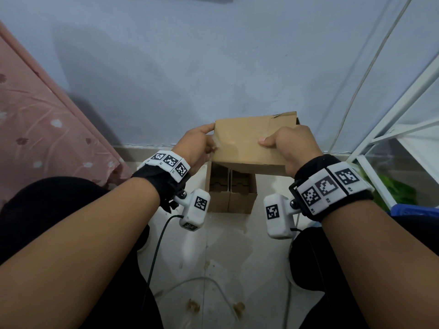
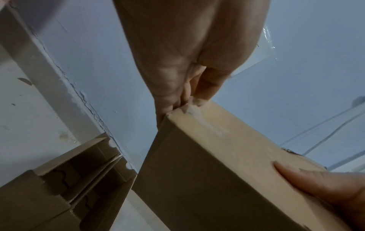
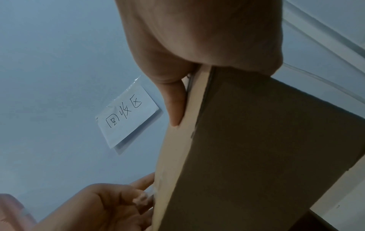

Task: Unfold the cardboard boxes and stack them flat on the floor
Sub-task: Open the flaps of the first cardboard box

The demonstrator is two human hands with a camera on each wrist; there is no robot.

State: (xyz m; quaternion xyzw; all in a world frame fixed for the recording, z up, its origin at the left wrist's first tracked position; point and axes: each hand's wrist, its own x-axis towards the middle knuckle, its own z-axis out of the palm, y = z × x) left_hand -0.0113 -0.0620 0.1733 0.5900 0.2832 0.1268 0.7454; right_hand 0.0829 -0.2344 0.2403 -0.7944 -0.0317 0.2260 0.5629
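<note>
I hold a brown cardboard box [image 1: 247, 143] in the air in front of the blue wall. My left hand [image 1: 199, 143] pinches its left corner, fingertips curled at the taped edge [image 2: 189, 107]. My right hand [image 1: 292, 148] grips its right end, thumb on the near face [image 3: 175, 109]. Below the held box, two open cardboard boxes [image 1: 230, 191] stand side by side on the floor against the wall. They show again in the left wrist view [image 2: 65, 187]. The fingers behind the held box are hidden.
A pink bed cover [image 1: 42, 129] lies to the left. A white wire rack [image 1: 403, 129] with a green item and a blue lid [image 1: 413, 210] stands to the right. Cables [image 1: 202, 281] trail on the pale floor. A paper label [image 3: 128, 115] is taped to the wall.
</note>
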